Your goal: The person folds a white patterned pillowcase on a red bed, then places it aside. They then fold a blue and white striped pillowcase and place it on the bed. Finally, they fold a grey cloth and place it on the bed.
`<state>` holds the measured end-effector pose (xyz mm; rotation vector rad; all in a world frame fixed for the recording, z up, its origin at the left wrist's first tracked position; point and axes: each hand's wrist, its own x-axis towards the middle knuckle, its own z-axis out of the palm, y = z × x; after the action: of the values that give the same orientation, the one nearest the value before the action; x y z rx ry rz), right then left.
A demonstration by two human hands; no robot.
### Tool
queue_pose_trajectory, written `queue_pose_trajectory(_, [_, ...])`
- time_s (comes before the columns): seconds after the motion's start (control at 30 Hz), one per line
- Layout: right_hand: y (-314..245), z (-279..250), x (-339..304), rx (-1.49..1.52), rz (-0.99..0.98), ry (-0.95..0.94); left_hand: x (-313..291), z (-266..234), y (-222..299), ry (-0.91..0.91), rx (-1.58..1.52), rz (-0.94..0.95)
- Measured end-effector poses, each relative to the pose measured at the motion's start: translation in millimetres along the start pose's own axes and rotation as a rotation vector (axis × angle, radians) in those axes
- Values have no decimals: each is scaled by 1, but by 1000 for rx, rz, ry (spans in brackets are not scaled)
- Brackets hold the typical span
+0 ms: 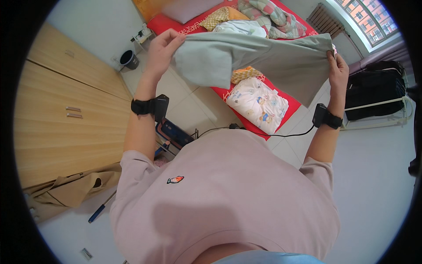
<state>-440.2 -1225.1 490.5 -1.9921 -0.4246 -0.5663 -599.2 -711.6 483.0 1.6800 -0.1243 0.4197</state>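
A pale grey-green garment (281, 57) is stretched out in the air between my two hands, above the bed. Two wide parts of it hang down with a gap between them, like trouser legs; its exact kind I cannot tell. My left hand (165, 47) pinches its upper left corner. At the right edge, my right hand (337, 67) grips the cloth between thumb and fingers. Behind and below the garment, a folded white printed quilt (259, 104) lies on the red bed sheet (288, 115). The garment hides part of the bed.
A checked blanket (274, 20) and a pale pillow (189, 9) lie farther back on the bed. Wooden wardrobe doors (70, 119) stand at the left, near a dark bin (129, 59). At the right, a black bag (376, 92) rests on a white rack (373, 107). A black cable (290, 135) runs to my right wrist.
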Motion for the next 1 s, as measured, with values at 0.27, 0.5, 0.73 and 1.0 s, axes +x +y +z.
queue_pose_trajectory(0.27, [-96, 91, -62, 217, -225, -656, 60, 140, 11, -202, -117, 62])
queue_pose_trajectory(0.5, [-40, 132, -23, 626, 162, -374, -4, 190, -84, -190, 361, -65])
queue_pose_trajectory(0.73, [75, 60, 24, 398, 42, -185, -23, 187, -185, -227, 403, -434])
queue_pose_trajectory(1.0, [120, 13, 61, -288, -156, -263, 66, 224, -83, -203, 2, -193])
